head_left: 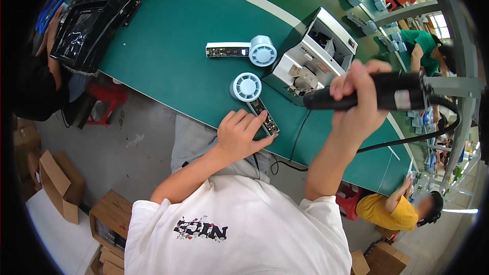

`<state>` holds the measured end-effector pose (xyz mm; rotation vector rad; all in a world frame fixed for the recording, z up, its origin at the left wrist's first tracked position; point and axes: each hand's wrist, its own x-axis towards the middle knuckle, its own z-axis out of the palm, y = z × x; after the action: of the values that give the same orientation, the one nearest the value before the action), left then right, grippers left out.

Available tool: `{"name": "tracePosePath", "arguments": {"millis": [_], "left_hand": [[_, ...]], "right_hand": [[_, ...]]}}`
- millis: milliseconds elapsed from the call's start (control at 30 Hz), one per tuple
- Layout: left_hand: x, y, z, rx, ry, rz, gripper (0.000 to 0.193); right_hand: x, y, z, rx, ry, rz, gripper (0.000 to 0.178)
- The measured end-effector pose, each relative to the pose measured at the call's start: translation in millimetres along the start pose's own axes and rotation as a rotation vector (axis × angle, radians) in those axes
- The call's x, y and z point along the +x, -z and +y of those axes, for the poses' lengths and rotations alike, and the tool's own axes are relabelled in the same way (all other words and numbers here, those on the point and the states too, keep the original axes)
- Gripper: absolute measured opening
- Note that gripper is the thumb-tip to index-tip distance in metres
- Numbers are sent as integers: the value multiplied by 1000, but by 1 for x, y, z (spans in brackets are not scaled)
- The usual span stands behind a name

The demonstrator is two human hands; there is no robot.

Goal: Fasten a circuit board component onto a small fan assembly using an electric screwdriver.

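Black screwdriver (400,91) | in right fingers (365,86) | blue fan (257,106) | left fingers (254,124) touching

Foreground: 2 fans (247,87), 1 corded tool (395,91), 1 machine (317,57).

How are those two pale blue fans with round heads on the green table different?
The near pale blue, round-headed fan has the left hand touching its handle; the far pale blue, round-headed fan is untouched. The near fan's handle slants down to the right; the far fan's handle points left. Both have handles with circuit boards showing.
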<state>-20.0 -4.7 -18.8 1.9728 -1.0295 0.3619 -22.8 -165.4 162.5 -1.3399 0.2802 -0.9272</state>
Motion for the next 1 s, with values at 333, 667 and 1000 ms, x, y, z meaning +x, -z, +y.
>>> {"name": "tracePosePath", "arguments": {"millis": [333, 667, 1000], "left_hand": [[0, -1, -2, -27, -11, 7, 52], [1, -2, -1, -28, -3, 12, 51], [0, -2, -1, -27, -7, -3, 51]], "right_hand": [[-73, 29, -8, 47, 48, 27, 18], [-71, 33, -1, -25, 48, 35, 12], [-70, 36, 1, 60, 48, 33, 18]]}}
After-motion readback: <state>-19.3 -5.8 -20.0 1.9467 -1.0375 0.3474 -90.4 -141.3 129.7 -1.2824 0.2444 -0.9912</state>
